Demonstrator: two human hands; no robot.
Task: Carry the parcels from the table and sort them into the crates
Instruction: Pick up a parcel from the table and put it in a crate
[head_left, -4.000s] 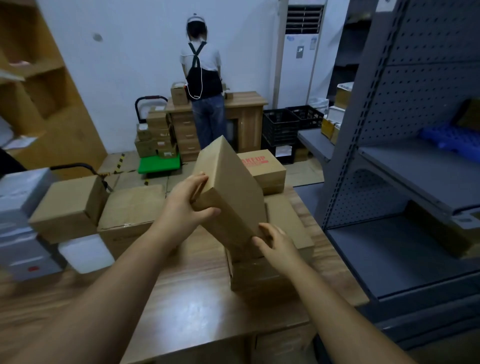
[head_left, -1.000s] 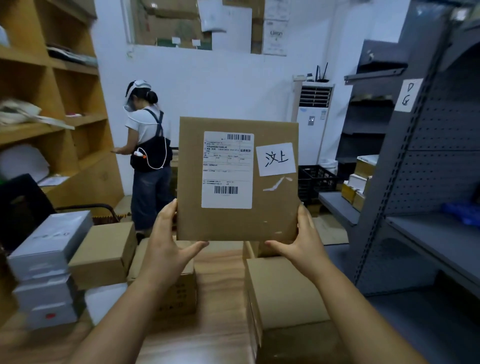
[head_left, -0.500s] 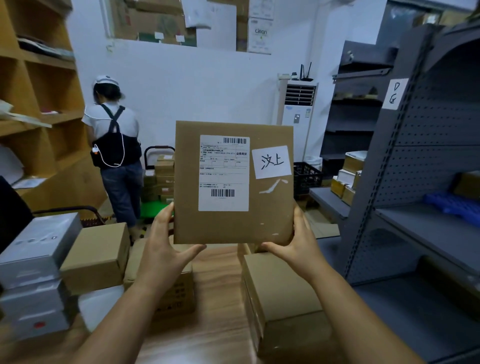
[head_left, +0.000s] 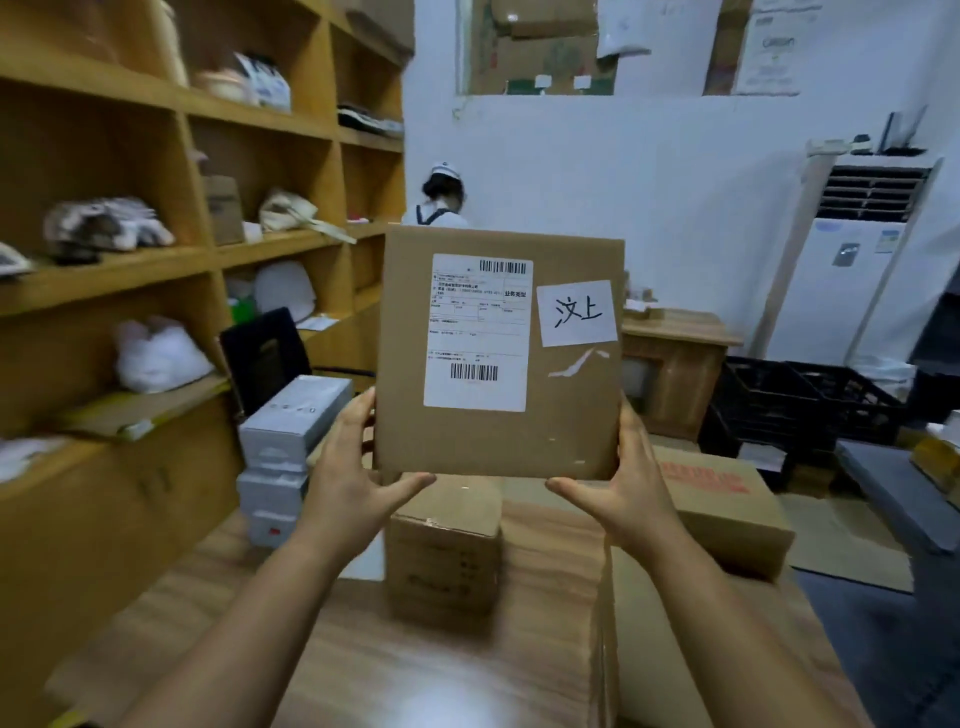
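The parcel (head_left: 498, 358) is held up upright in front of the person, above the table (head_left: 395, 670), w/ its labelled face toward us; left hand (head_left: 353, 467) grips the lower left corner, right hand (head_left: 621, 478) the lower right; each thumb goes under the bottom edge, fingers curl up the side, but the fingertips are hidden behind the cardboard. The shipping label (head_left: 478, 332) has barcodes, small text too blurry to read; a white note (head_left: 577, 313) beside it carries handwritten characters. Another person (head_left: 441, 200) at the back is mostly hidden by the parcel; only head and shoulders show. Black crates (head_left: 800, 410) stand on the floor at right, partly cut off by other boxes; grey boxes (head_left: 288, 431) are stacked at left, blurred.
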